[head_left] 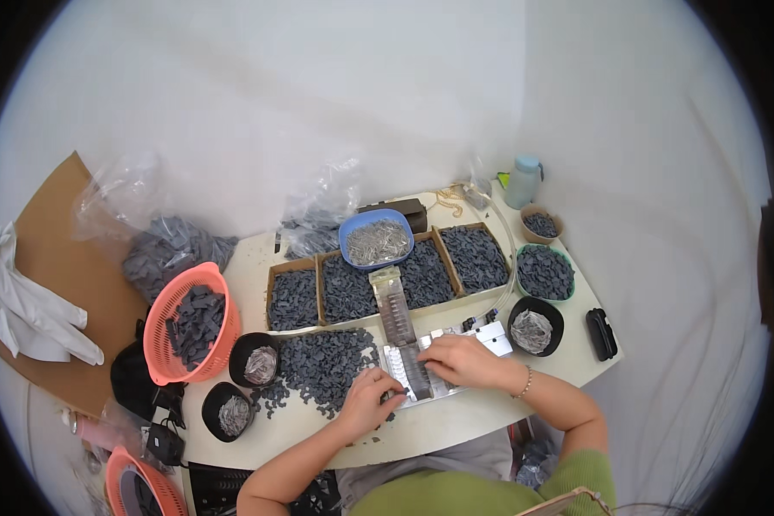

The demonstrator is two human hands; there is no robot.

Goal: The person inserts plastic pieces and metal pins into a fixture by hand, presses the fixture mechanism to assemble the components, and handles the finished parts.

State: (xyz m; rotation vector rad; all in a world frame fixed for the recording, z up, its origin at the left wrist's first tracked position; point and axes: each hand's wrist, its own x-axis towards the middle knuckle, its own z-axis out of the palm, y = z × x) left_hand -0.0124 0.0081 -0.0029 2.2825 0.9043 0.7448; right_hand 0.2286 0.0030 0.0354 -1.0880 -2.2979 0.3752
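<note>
A silvery metal fixture [488, 337] lies at the table's front, with a ribbed strip of dark pieces [415, 378] down its middle. My left hand [370, 400] is at the fixture's lower left corner, fingers pinched together on what looks like a small dark grey piece. From the right, my right hand [460, 359] reaches over the fixture, its fingertips closed at the strip's edge; what they hold is hidden. A clear ribbed tray [394, 311] runs from the strip toward the back. Loose dark grey pieces [322, 365] lie heaped beside my left hand.
Behind stands a divided cardboard box [320, 292] of grey pieces, with a blue bowl [342, 236] of metal pins on it. Black bowls [561, 320] of metal parts flank the work. A pink basket [159, 340] is at left, a bottle [522, 185] at back right, a black case [602, 334] at right.
</note>
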